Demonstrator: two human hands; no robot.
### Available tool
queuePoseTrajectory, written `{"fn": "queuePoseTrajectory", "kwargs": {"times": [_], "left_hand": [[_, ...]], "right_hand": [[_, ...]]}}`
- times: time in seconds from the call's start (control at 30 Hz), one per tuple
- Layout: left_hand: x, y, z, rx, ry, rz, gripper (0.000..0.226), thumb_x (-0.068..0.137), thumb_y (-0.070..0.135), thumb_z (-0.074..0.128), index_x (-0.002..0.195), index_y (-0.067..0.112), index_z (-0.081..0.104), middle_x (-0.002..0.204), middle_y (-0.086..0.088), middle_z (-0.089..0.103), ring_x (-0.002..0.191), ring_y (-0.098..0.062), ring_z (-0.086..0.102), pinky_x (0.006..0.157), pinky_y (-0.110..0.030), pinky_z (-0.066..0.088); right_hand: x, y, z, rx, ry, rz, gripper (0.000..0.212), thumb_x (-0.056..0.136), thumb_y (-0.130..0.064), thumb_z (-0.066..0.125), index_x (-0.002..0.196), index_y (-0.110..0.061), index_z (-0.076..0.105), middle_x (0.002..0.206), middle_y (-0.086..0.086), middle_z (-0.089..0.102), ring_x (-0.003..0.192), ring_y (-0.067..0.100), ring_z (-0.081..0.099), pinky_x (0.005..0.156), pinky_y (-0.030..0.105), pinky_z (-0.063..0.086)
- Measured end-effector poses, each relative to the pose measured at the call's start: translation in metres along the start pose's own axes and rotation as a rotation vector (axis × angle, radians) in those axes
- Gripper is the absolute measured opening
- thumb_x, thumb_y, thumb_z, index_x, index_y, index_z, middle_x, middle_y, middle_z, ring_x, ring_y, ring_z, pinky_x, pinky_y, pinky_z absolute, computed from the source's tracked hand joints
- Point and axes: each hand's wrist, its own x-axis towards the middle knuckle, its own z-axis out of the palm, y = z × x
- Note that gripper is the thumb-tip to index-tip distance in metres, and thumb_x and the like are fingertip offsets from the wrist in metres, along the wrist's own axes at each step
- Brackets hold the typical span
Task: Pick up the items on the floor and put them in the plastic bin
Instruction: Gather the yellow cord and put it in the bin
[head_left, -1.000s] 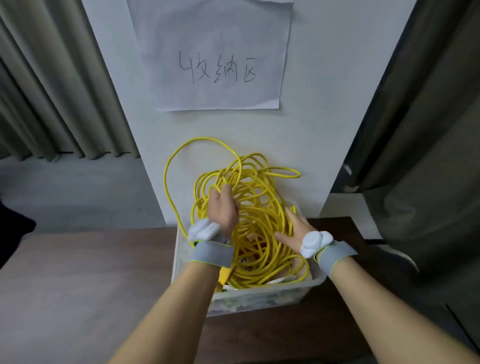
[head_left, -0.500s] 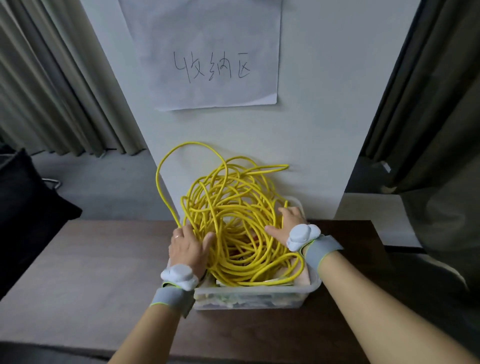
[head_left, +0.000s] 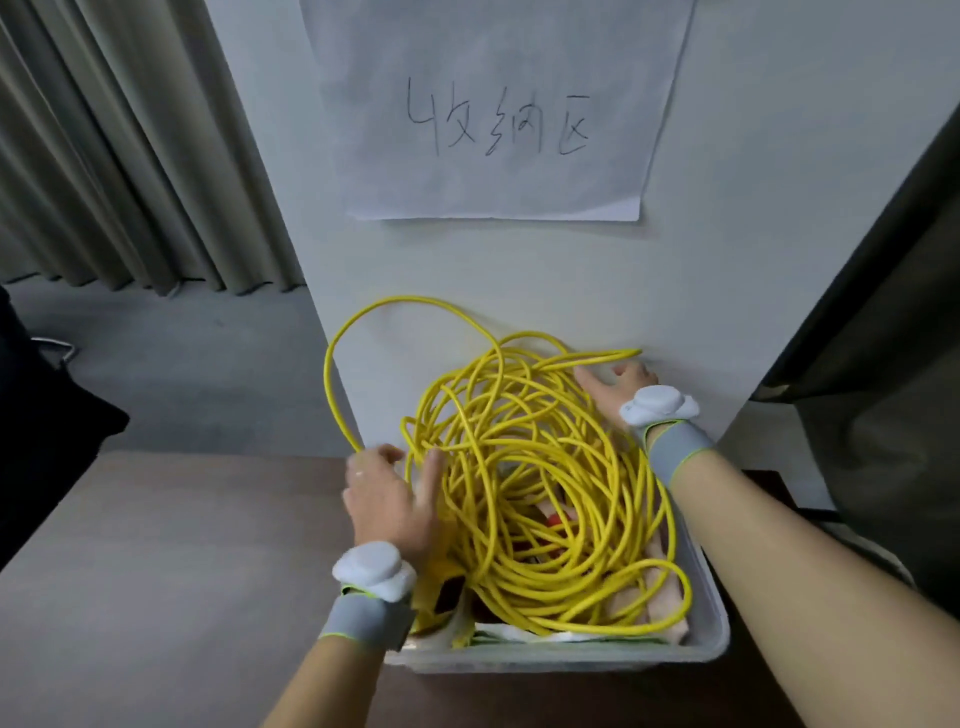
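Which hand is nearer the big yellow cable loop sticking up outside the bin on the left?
Left. The left hand is at the base of the tall yellow cable loop; the right hand is across the coil, by the wall.
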Motion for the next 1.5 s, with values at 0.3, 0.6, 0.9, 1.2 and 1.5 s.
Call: {"fn": "queuePoseTrajectory", "kwargs": {"times": [0.3,0.6,0.9,1.2,1.5], "left_hand": [[0.146,0.011,-0.022,-0.169,-0.159,-0.082,0.043,0.1,0.03,0.031,0.138,0.008,0.034,0.131,-0.017,0.043,0.121,-0.04,0.042,0.102,-0.041,0.03],[0.12,0.022,0.026,0.021,-0.641,0.05,0.08,0.088,0.06,0.043,0.15,0.017,0.016,0.14,-0.016,0.051,0.128,-0.034,0.049,0.106,-0.037,0.036],[0.041,0.019,-0.017,0.275,-0.417,0.451,0.038,0.097,0.037,0.041,0.128,0.016,0.05,0.124,-0.01,0.059,0.118,-0.032,0.052,0.095,-0.038,0.039],[-0.03,0.012,-0.029,0.359,-0.508,0.228,0.084,0.079,0.061,0.058,0.141,0.012,0.03,0.139,-0.014,0.045,0.127,-0.034,0.048,0.102,-0.046,0.042],[-0.043,-0.022,-0.024,0.221,-0.252,0.25,0.042,0.091,0.027,0.054,0.127,0.009,0.044,0.121,-0.012,0.055,0.116,-0.035,0.048,0.092,-0.043,0.033]], "right_hand": [[0.028,-0.018,0.053,0.424,-0.025,0.075,0.073,0.071,-0.063,0.063,0.125,-0.014,0.058,0.13,0.005,0.06,0.122,0.026,0.055,0.109,0.038,0.038],[-0.005,-0.007,0.038,0.608,-0.09,0.011,0.024,0.075,-0.047,0.071,0.088,-0.026,0.071,0.089,-0.003,0.074,0.092,0.022,0.069,0.092,0.039,0.053],[-0.081,0.029,0.026,0.583,-0.068,-0.155,0.008,0.078,-0.038,0.07,0.086,-0.037,0.069,0.099,-0.005,0.069,0.108,0.021,0.062,0.101,0.04,0.047],[-0.129,0.053,0.026,0.287,-0.168,-0.197,0.036,0.078,-0.053,0.062,0.109,-0.034,0.067,0.119,0.0,0.058,0.121,0.026,0.051,0.108,0.041,0.039],[-0.119,0.018,-0.018,0.967,-0.157,-0.066,0.028,0.091,-0.048,0.049,0.094,-0.022,0.058,0.088,0.004,0.066,0.073,0.018,0.065,0.074,0.028,0.053]]}}
